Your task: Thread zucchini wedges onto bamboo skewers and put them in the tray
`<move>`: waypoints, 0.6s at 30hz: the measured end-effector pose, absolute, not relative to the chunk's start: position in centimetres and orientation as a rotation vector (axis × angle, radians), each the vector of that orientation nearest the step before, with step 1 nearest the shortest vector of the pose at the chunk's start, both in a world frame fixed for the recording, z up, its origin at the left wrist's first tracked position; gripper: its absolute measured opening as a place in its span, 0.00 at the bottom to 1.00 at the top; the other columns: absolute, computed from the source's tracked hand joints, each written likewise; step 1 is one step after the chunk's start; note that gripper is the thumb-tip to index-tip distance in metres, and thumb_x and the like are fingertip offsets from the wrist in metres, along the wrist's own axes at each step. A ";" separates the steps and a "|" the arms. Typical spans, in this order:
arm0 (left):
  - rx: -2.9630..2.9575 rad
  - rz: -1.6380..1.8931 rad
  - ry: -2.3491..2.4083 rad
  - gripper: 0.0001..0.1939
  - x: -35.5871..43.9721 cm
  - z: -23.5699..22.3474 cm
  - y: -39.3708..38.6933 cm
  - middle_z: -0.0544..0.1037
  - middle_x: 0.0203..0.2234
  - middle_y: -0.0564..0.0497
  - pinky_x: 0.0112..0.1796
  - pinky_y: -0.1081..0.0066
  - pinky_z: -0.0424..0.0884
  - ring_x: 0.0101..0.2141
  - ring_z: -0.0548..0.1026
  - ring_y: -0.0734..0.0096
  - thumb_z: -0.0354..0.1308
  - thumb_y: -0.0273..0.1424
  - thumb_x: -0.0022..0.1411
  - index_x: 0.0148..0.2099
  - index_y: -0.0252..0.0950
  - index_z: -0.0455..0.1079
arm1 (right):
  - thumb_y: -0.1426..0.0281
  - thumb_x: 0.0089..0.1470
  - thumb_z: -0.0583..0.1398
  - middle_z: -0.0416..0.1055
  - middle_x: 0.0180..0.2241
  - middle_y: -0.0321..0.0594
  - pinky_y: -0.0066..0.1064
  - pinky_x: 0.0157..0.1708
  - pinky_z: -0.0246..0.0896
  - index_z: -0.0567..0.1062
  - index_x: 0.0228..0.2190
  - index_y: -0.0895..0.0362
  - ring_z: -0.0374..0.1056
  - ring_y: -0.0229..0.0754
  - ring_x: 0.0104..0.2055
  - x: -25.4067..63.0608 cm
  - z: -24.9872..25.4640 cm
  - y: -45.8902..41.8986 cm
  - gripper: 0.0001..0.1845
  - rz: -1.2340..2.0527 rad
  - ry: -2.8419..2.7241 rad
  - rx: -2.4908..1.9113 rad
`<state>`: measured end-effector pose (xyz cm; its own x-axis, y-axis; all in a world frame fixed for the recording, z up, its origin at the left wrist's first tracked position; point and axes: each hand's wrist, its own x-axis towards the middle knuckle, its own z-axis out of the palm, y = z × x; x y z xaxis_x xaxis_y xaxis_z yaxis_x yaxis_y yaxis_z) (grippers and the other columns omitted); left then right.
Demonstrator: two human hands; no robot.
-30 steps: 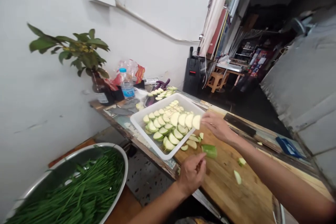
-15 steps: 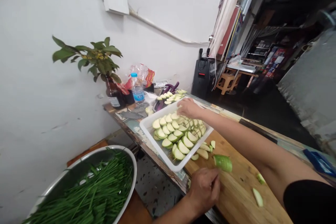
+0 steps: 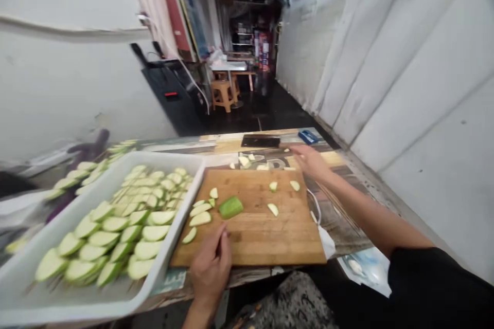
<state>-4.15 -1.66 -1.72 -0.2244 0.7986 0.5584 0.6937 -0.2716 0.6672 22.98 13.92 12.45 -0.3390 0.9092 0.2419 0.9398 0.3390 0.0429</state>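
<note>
My left hand (image 3: 211,262) rests at the near left edge of a wooden cutting board (image 3: 254,236), fingers curled together, with nothing visible in them. Just beyond it lies a green cut chunk of vegetable (image 3: 230,207), with pale slices (image 3: 200,218) beside it. My right hand (image 3: 309,160) reaches past the board's far right corner, its fingers at the handle end of a dark-bladed kitchen knife (image 3: 260,141). Blur hides whether they grip the handle. At left, a white tray (image 3: 174,234) holds rows of skewered green-edged slices (image 3: 104,239).
Vegetable scraps (image 3: 245,162) lie between board and knife. A blue box (image 3: 307,136) sits at the table's far right corner. Purple eggplants (image 3: 90,150) and more slices are behind the tray. A black speaker (image 3: 173,92) stands beyond the table, with plastic stools (image 3: 223,95) farther back.
The view has swung right, towards the board and passage. My right hand has left the tray and moved right to the knife handle. My left hand remains curled by the board.
</note>
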 end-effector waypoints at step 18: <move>1.825 1.428 1.923 0.15 -3.8 -1.3 -2.1 0.78 0.34 0.47 0.41 0.67 0.69 0.35 0.75 0.69 0.50 0.30 0.60 0.48 0.36 0.68 | 0.68 0.54 0.51 0.72 0.30 0.57 0.32 0.26 0.46 0.75 0.26 0.64 0.68 0.44 0.33 33.4 6.9 10.4 0.17 0.060 -2.134 -2.327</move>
